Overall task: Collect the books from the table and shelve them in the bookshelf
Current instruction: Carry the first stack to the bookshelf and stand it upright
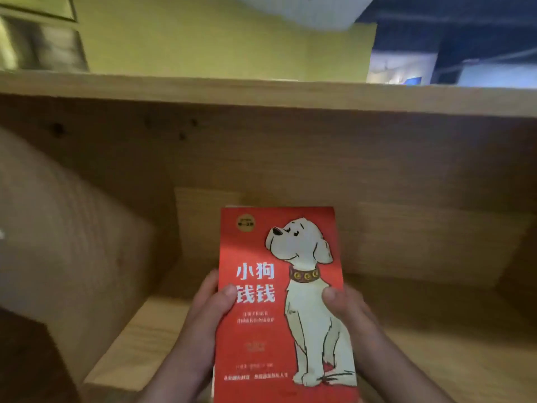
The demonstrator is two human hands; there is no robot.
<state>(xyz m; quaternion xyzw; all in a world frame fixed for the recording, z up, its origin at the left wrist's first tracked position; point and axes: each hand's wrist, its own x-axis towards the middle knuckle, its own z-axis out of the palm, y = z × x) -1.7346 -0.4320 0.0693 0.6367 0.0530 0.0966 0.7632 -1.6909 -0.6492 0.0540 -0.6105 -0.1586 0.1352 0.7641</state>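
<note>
A red book (261, 248) with a white cartoon dog and white Chinese title on its cover is held face up in front of me, inside an open wooden bookshelf (261, 158) compartment. My left hand (209, 309) grips its left edge, thumb on the cover. My right hand (345, 309) grips the right edge, thumb on the dog picture. The book's far end points toward the compartment's back panel. I cannot tell whether the book touches the shelf board.
The shelf's top board (261, 94) runs across the view above the compartment. A wooden side wall (72, 228) stands at the left. The light shelf floor (139, 344) lies below the book. A yellow wall (203, 36) rises behind the shelf.
</note>
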